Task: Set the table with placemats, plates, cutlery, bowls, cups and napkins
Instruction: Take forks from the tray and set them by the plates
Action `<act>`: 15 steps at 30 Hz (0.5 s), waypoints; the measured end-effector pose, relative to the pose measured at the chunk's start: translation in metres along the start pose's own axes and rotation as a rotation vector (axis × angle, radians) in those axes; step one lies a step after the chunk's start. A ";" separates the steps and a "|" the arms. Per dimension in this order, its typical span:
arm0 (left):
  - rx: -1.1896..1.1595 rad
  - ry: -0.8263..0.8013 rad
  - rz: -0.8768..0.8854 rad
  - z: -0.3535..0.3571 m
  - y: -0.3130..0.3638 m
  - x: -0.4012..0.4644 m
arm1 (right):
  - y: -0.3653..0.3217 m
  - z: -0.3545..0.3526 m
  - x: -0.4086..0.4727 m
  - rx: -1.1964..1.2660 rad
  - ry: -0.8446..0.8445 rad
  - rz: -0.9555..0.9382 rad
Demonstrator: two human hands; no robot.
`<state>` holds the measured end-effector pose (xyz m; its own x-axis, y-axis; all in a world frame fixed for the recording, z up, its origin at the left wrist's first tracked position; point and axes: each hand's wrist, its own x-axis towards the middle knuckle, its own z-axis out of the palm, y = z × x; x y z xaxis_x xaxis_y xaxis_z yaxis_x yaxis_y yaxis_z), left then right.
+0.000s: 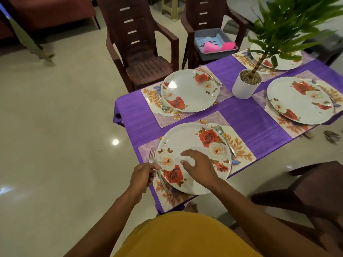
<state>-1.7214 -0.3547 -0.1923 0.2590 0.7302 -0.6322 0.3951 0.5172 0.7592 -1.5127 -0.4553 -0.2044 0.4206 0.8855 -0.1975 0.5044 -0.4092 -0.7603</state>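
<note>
The fork (155, 168) lies on the near placemat (239, 145), just left of the near plate (189, 145). The left hand (141, 176) pinches the fork at mid-handle, fingers curled round it. The right hand (199, 168) hovers over the plate, fingers spread and relaxed, holding nothing. A spoon (225, 140) lies right of the plate. The placemat reaches the table (259, 127) edge nearest the person. Bare purple cloth separates it from the far placemat (152, 101).
</note>
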 end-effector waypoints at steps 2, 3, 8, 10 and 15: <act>0.039 -0.113 0.018 0.003 0.008 -0.009 | -0.015 -0.001 -0.005 0.099 -0.004 0.053; 0.059 -0.170 0.023 0.005 0.011 -0.012 | -0.021 -0.002 -0.007 0.144 0.000 0.073; 0.190 -0.364 0.090 0.019 0.023 -0.021 | -0.035 -0.006 -0.022 0.332 0.076 0.171; 0.250 -0.406 0.107 0.026 0.025 -0.022 | -0.037 -0.010 -0.029 0.420 0.105 0.196; 0.291 -0.464 0.118 0.049 0.034 -0.031 | -0.033 -0.033 -0.037 0.550 0.102 0.243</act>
<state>-1.6729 -0.3812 -0.1542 0.6510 0.4683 -0.5974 0.5500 0.2514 0.7964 -1.5203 -0.4822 -0.1519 0.5589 0.7444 -0.3653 -0.0664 -0.3989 -0.9146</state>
